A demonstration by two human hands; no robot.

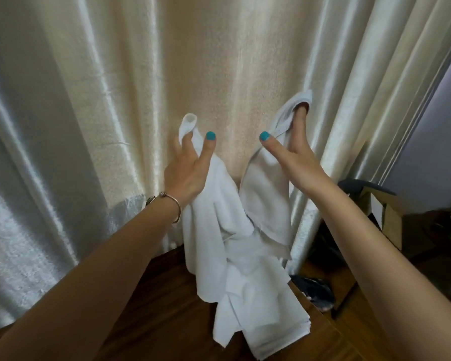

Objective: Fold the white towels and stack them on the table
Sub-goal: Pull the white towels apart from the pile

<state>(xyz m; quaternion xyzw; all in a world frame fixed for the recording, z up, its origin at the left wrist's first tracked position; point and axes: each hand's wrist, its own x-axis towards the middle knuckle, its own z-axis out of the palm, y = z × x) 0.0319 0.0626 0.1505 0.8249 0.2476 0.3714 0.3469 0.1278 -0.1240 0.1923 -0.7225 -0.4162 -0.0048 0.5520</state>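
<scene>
From the head camera, both arms reach forward and up in front of a cream curtain (219, 61). The left hand (186, 168) pinches one top corner of a white towel (235, 230), the cloth wrapped over a fingertip while the thumb, with a teal nail, sticks up beside it. The right hand (294, 155) grips the other top corner, its fingers tucked inside the fabric and the thumb angled out toward the left. Held up between the two hands, the towel hangs in loose, crumpled folds, sagging in the middle, with its lower end draped down onto the dark wooden table (167, 308). A thin bracelet (172, 204) circles the left wrist. To the right, past the table's edge, stands a brown cardboard box (391, 217), and a dark cloth (315, 290) lies lower down near the towel's hem.
</scene>
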